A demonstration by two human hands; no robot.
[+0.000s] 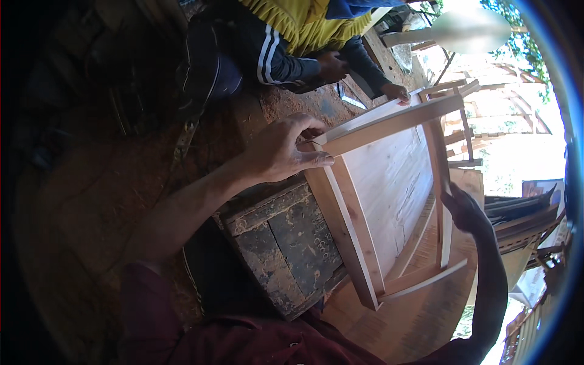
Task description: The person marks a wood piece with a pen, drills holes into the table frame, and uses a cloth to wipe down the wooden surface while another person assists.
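Note:
A pale wooden frame [347, 225] of jointed rails stands tilted in front of me, with a light wooden panel [395, 188] seen through its opening. My left hand [283, 149] is closed around the frame's near left corner, its thumb along the front and its fingers curled behind. On the right, my right hand [463, 210] grips an upright rail [438, 155] of the same frame; its fingertips are partly hidden behind the wood. Across from me, a co-worker's hand [396, 93] rests at the far edge of the frame. The co-worker's other hand [333, 66] is away from it.
A worn, dark wooden box [286, 243] stands below the frame's left side. A large brown board [353, 316] lies under the frame. Other wooden pieces [523, 213] are stacked at the right. The person opposite wears a yellow garment [298, 27]. Shavings lie on the ground.

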